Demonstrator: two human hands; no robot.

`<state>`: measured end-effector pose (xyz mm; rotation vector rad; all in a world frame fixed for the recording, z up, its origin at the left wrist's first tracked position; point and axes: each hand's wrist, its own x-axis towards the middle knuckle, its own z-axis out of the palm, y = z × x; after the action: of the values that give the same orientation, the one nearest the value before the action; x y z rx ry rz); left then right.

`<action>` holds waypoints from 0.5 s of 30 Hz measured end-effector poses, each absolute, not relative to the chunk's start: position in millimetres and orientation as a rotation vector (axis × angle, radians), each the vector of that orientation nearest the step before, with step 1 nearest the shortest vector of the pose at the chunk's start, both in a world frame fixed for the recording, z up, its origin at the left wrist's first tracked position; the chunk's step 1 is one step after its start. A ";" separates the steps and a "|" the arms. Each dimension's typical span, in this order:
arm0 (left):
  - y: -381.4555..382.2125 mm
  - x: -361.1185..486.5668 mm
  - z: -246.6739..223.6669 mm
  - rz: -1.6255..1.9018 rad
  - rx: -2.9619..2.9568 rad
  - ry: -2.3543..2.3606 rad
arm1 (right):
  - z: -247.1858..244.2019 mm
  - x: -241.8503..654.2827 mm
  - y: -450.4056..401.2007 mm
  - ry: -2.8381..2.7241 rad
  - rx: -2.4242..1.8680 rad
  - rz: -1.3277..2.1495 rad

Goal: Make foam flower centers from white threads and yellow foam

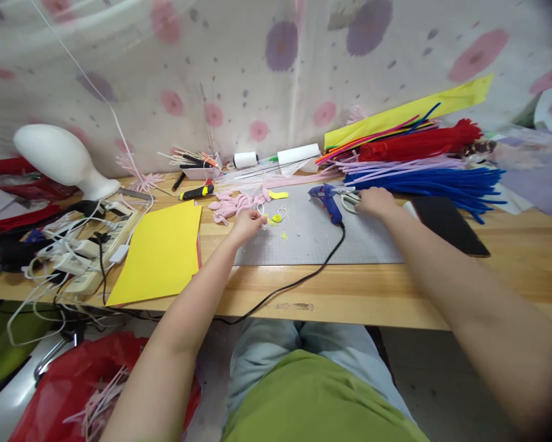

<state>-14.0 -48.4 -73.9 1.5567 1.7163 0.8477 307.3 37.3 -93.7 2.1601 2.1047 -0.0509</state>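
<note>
A yellow rectangular sheet point(161, 247) lay left of the left hand point(248, 226), fuzzy pink pieces point(227, 207) just beyond its fingers, which pinched a white loop point(263, 209). A blue plastic glue gun point(326, 202) lay left of the right hand point(376, 201), its fingers curled at grey-handled scissors point(350, 198), grip unclear.

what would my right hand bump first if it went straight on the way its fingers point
Probably the scissors, whose pale handles sit right at the fingertips of your right hand; past them the blue glue gun seems next, though depth is unclear
</note>
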 end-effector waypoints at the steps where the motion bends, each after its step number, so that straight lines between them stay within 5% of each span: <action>1: -49.2 -13.0 -72.0 0.858 1.532 1.705 | -91.9 308.9 36.6 2.099 2.145 -0.046; 15: -50.5 -0.3 -68.7 1.089 1.192 1.480 | -69.0 357.0 9.9 2.085 2.022 -0.321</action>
<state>-0.3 -50.5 -68.7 1.1923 1.4796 1.0892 357.0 9.9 -69.0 2.0225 2.0850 -0.3214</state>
